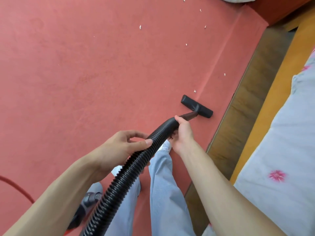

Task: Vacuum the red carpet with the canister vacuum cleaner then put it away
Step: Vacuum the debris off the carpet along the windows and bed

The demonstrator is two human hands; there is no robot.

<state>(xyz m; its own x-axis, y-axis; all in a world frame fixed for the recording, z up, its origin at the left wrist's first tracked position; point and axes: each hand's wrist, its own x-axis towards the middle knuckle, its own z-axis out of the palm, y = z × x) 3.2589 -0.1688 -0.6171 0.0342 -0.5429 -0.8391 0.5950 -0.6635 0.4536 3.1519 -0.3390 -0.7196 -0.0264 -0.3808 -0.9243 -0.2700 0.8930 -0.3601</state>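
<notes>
Head view, looking down: we see the right hand (182, 133) wrapped tightly round the front end of the black ribbed hose (129, 169), where it meets the dark wand (190, 115). The left hand (117, 149) holds the hose farther back in a looser curl, thumb laid along its top. The black floor nozzle (196, 106) lies flat on the red carpet (85, 68), near the carpet's right edge beside a strip of wooden floor (242, 113). White scraps (140, 27) dot the carpet beyond the nozzle. The grey canister (89, 200) sits low left, partly hidden behind the left forearm, with a red cord (15, 186) nearby. A bed (281, 133) fills the right side.
</notes>
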